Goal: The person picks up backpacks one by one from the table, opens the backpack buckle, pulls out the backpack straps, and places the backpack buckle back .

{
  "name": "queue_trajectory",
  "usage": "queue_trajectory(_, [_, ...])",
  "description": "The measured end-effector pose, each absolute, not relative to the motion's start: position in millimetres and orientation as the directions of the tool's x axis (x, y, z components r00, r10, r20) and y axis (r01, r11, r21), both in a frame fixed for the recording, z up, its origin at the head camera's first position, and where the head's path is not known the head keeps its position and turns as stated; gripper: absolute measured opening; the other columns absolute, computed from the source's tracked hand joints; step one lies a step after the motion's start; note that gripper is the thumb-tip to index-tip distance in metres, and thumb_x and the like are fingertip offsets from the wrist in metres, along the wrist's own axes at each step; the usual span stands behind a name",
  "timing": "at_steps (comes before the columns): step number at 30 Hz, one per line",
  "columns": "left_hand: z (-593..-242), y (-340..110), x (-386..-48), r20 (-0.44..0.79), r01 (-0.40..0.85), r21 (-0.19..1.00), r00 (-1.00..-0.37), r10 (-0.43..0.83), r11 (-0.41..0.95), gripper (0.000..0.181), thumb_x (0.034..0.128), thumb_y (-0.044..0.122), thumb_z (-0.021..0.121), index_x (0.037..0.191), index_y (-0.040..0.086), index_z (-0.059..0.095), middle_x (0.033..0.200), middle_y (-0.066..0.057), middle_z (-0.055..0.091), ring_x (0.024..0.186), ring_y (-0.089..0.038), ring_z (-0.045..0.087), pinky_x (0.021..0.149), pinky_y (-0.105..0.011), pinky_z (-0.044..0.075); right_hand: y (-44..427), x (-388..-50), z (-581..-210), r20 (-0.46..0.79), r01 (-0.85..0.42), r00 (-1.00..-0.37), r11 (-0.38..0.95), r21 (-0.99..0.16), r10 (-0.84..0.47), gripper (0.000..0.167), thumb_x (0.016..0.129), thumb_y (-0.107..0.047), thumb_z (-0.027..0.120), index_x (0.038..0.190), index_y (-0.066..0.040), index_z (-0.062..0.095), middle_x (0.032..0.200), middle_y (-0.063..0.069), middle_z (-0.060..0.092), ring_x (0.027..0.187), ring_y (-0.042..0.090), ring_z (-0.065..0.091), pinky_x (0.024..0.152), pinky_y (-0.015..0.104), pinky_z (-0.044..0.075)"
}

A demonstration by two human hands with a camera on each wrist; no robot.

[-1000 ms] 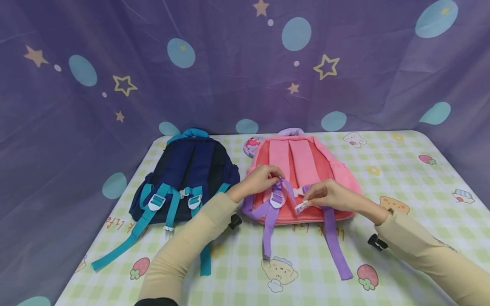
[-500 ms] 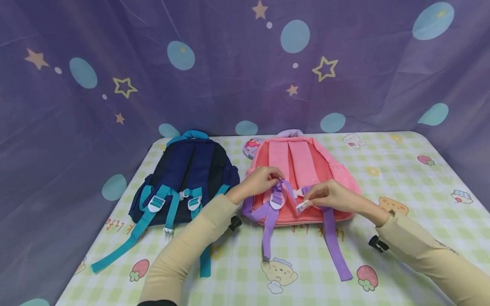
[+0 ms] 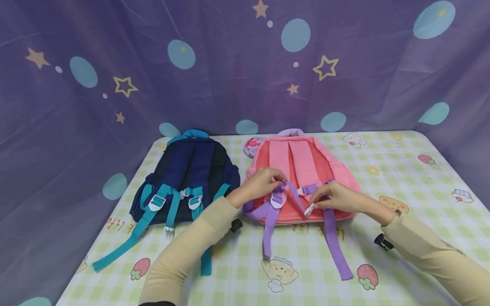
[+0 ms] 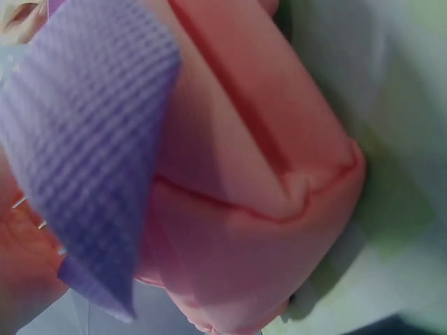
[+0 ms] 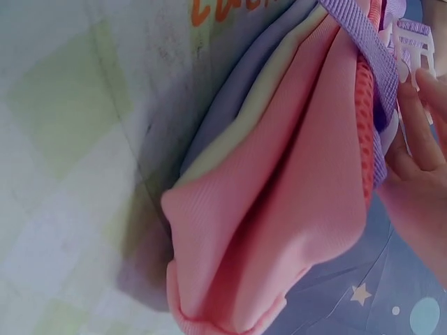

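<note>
A pink backpack (image 3: 279,155) lies with its shoulder straps up, right of the table's middle. My left hand (image 3: 263,183) pinches a purple chest strap (image 3: 294,194) near its left adjuster (image 3: 277,199). At that strap's free end, my right hand (image 3: 338,199) holds a white buckle (image 3: 309,210) between thumb and fingers. Another white clip (image 3: 302,191) sits on the right-hand strap, close to my right fingers. In the right wrist view my fingers touch a white plastic buckle (image 5: 417,45). The left wrist view shows a purple webbing strap (image 4: 91,132) close up, over the pink bag's side.
To the left lies a navy backpack (image 3: 183,159) with teal straps (image 3: 134,236) trailing on the checked tablecloth (image 3: 237,280). Two purple strap tails (image 3: 333,246) hang toward the front. A round pink-and-lilac ornament (image 3: 252,147) is beside the pink bag. A purple curtain (image 3: 237,76) stands behind.
My right hand has shifted slightly right with the white buckle, leaving more of the other clip visible. My left hand has moved a little right too. The backpacks stay put.
</note>
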State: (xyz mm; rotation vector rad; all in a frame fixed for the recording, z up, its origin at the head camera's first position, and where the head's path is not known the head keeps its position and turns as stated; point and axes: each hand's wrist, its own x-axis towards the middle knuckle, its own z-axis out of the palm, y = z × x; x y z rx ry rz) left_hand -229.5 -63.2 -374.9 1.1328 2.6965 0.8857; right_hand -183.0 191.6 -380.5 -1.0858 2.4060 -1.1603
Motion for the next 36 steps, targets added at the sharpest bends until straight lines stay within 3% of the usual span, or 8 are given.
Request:
queue_trajectory(10, [-375.9, -56.5, -219.9, 0.159, 0.692, 0.452, -0.683, 0.713, 0.562, 0.017, 0.0894, 0.002, 0.062, 0.104, 0.003, 0.069, 0.101, -0.007, 0.069, 0.096, -0.017, 0.063, 0.086, -0.026, 0.049, 194.5, -178.5, -382.7, 0.025, -0.484, -0.678, 0.42, -0.768, -0.735, 0.009, 0.087, -0.006, 0.065, 0.091, -0.007, 0.073, 0.089, -0.004, 0.07, 0.085, 0.001, 0.058, 0.076, 0.023, 0.05])
queue_trajectory(19, [-375.5, -55.5, -211.1, 0.127, 0.684, 0.436, -0.69, 0.712, 0.585, 0.025, 0.0905, 0.009, 0.063, 0.115, 0.006, 0.065, 0.114, -0.007, 0.065, 0.111, -0.019, 0.058, 0.096, -0.032, 0.045, 196.7, -173.8, -382.7, 0.01, -0.485, -0.702, 0.468, -0.739, -0.712, 0.008, 0.087, -0.008, 0.067, 0.091, -0.009, 0.074, 0.096, 0.002, 0.069, 0.093, 0.014, 0.063, 0.08, 0.029, 0.053])
queue_trajectory(23, [-373.7, -58.1, -206.5, 0.117, 0.682, 0.414, -0.697, 0.708, 0.603, 0.027, 0.0916, 0.013, 0.061, 0.118, 0.007, 0.064, 0.118, -0.007, 0.062, 0.117, -0.021, 0.054, 0.101, -0.036, 0.041, 197.9, -170.3, -380.4, 0.008, -0.478, -0.73, 0.503, -0.721, -0.683, 0.008, 0.085, -0.01, 0.069, 0.092, -0.011, 0.074, 0.098, 0.002, 0.07, 0.091, 0.009, 0.061, 0.079, 0.029, 0.052])
queue_trajectory(29, [-369.9, -66.8, -199.3, 0.208, 0.73, 0.372, -0.667, 0.715, 0.573, 0.024, 0.0901, 0.011, 0.062, 0.113, 0.005, 0.065, 0.115, -0.01, 0.063, 0.116, -0.026, 0.053, 0.102, -0.043, 0.038, 202.0, -165.0, -377.1, 0.045, -0.474, -0.781, 0.544, -0.692, -0.623, 0.011, 0.081, -0.009, 0.073, 0.092, -0.009, 0.074, 0.093, 0.0, 0.071, 0.086, 0.009, 0.059, 0.072, 0.027, 0.049])
queue_trajectory(36, [-365.9, -84.2, -192.2, 0.308, 0.749, 0.296, -0.662, 0.683, 0.593, 0.023, 0.0882, 0.014, 0.065, 0.109, 0.005, 0.066, 0.113, -0.011, 0.063, 0.112, -0.026, 0.054, 0.1, -0.046, 0.039, 208.3, -161.9, -372.8, 0.077, -0.458, -0.825, 0.582, -0.671, -0.561, 0.013, 0.081, -0.009, 0.072, 0.094, -0.01, 0.073, 0.093, -0.002, 0.071, 0.09, 0.009, 0.059, 0.074, 0.029, 0.049])
